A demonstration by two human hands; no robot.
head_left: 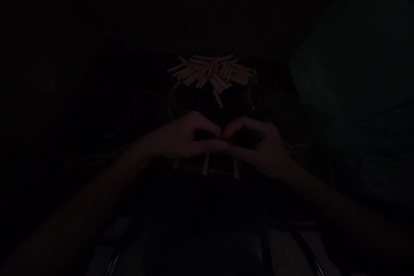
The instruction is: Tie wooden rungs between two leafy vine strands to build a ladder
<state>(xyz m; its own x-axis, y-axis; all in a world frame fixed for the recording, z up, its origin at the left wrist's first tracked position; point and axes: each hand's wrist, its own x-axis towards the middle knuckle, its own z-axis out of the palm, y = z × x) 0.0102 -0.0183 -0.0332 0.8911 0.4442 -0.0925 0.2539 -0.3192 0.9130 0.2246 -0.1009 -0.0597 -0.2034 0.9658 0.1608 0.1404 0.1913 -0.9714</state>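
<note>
The picture is very dark. My left hand [189,136] and my right hand [263,142] meet at the fingertips in the middle. Thumb and fingers are pinched together on each; what they hold, if anything, is too small and dark to make out. Just below them, several short pale wooden sticks, one of them a stick [205,164] near the centre, stand side by side, partly covered by the hands. A thin cord [194,168] seems to run across these sticks.
Beyond the hands lies a heap of short wooden sticks [194,78] with holes near their ends. One loose stick [217,98] lies in front of it. A cord end [174,88] curves at the heap's left, another cord [249,95] at its right.
</note>
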